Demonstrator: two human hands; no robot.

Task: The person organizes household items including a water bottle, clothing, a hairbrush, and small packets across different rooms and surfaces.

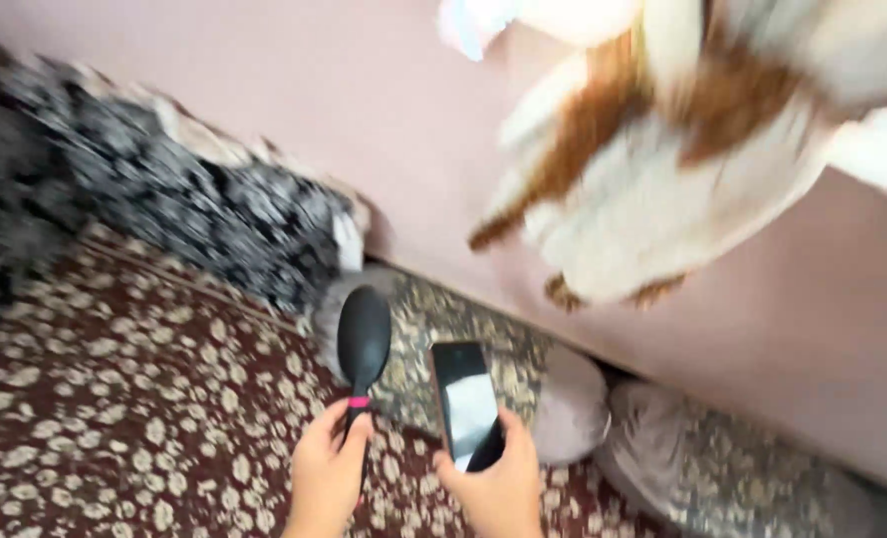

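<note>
Pink wall (264,120) backs a patterned maroon carpet (115,418). Near the grey cushion (563,408) lying against it, the left hand (326,476) grips a black hairbrush (364,344). Beside it, the right hand (498,488) clasps a phone (465,401).

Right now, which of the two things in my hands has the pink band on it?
The black hairbrush in your left hand: a pink ring circles its handle just above your fingers. The phone in your right hand is flat, rectangular and has no pink.
</note>
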